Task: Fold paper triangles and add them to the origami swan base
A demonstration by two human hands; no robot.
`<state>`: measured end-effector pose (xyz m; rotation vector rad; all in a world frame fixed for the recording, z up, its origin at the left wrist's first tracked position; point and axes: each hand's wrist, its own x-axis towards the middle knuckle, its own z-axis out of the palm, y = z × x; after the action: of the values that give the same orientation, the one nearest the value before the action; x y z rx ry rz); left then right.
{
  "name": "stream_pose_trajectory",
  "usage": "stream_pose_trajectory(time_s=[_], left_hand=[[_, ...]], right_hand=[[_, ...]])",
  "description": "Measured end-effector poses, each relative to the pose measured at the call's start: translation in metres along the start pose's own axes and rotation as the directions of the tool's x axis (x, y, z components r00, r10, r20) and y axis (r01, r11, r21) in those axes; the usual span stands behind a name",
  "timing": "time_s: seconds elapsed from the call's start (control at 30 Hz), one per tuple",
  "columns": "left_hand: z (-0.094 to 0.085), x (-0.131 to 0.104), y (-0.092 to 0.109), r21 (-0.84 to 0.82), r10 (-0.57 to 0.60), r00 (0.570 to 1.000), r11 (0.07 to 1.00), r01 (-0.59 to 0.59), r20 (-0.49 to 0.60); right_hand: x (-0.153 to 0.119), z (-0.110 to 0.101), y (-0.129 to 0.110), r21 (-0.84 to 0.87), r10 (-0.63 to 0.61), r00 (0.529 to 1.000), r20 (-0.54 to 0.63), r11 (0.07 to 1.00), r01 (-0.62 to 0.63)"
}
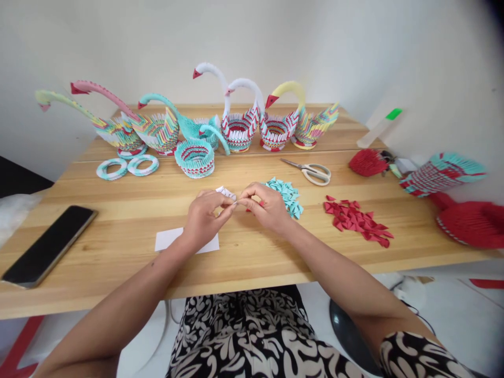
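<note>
Fingertips of my left hand [208, 216] and my right hand [265, 206] meet over the middle of the table. Both are closed in a pinch on a small piece of white paper [235, 202], mostly hidden by the fingers. Just behind my left hand lie white folded paper pieces [226, 193]. A flat white paper strip [168, 239] is partly under my left wrist. Beside my right hand is a pile of turquoise folded paper triangles [289, 195], with a bit of red showing near its fingers. Farther right lies a pile of red folded paper triangles [356, 220].
Several paper swans [240, 128] line the back of the wooden table [129, 252]. In front stand a turquoise paper basket [196, 165], two paper rings [143, 165] and scissors [315, 174]. A phone [49, 244] lies left; red paper models [470, 223] and a glue bottle [380, 130] are right.
</note>
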<state>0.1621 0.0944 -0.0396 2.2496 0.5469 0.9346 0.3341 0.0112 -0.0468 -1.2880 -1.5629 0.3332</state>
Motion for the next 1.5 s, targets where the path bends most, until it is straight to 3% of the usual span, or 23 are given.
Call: stream_pose_trajectory(time_s=[0.13,0.23,0.47,0.57,0.67,0.73,0.83,0.9,1.07,1.2,1.5], left_hand=[[0.001,-0.001,0.001,-0.299,-0.194,0.979,0.932,0.205,0.067],[0.001,0.0,0.0,-0.411,-0.201,0.97,0.88,0.239,0.133],[0.004,0.0,0.0,-0.205,-0.153,0.981,0.963,0.176,0.122],[0.005,-0.002,0.001,-0.089,-0.14,0.989,0.986,0.143,0.036],[0.004,-0.002,0.002,-0.118,-0.171,0.985,0.978,0.17,0.001],[0.002,0.0,0.002,-0.284,-0.249,0.967,0.924,0.256,0.062],[-0.001,0.002,0.001,-0.555,-0.342,0.906,0.716,0.424,0.25],[-0.001,0.004,-0.001,-0.644,-0.347,0.876,0.595,0.482,0.335],[0.001,0.005,-0.004,-0.746,-0.4,0.856,0.447,0.494,0.328],[0.002,0.005,-0.006,-0.763,-0.437,0.837,0.399,0.509,0.329],[0.003,0.004,-0.009,-0.745,-0.437,0.84,0.431,0.509,0.321]], right_hand=[[-0.001,0.002,-0.002,0.087,0.089,0.996,-0.017,0.992,-0.087],[-0.001,0.004,-0.002,0.2,0.173,0.985,0.001,0.965,-0.169],[-0.003,0.008,0.002,0.091,0.118,0.991,-0.065,0.99,-0.112],[-0.004,0.009,0.004,0.07,0.066,0.997,-0.048,0.996,-0.063],[-0.003,0.008,0.004,0.037,0.026,0.999,-0.046,0.999,-0.024],[-0.002,0.006,0.003,0.002,-0.004,0.998,-0.055,1.0,0.004],[-0.001,0.005,0.003,-0.025,-0.044,0.997,-0.058,0.999,0.043],[-0.001,0.005,0.004,-0.034,-0.073,0.996,-0.056,0.997,0.071],[0.0,0.006,0.003,-0.137,-0.21,0.966,-0.151,0.972,0.19],[0.002,0.006,0.003,-0.209,-0.302,0.939,-0.166,0.941,0.265],[0.002,0.005,0.004,-0.228,-0.29,0.946,-0.147,0.94,0.253]])
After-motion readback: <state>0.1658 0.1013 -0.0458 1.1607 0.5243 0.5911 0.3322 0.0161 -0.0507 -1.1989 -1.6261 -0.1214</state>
